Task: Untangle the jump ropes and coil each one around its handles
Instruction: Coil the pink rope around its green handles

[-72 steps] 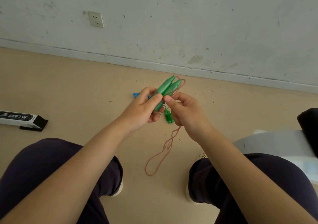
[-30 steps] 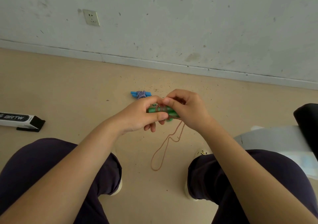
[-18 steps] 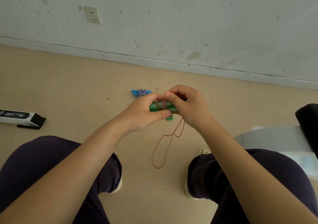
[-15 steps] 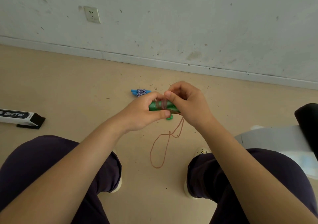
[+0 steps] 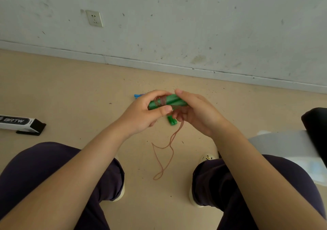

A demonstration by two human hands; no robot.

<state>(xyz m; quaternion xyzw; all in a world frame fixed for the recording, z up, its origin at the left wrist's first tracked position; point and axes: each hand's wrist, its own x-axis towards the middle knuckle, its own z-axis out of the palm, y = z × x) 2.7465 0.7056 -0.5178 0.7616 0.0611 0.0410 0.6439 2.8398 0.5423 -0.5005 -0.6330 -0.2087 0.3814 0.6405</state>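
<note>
The loose loop of brown rope [image 5: 163,156] hangs down to the floor [image 5: 70,97] between my knees, slack left to wind. My left hand [image 5: 143,113] clamps the green handles [image 5: 168,102] level as a spool; my right hand [image 5: 196,113] curls around their other end, feeding rope. Beyond, a blue-handled rope [image 5: 138,95] lies on the floor.
</note>
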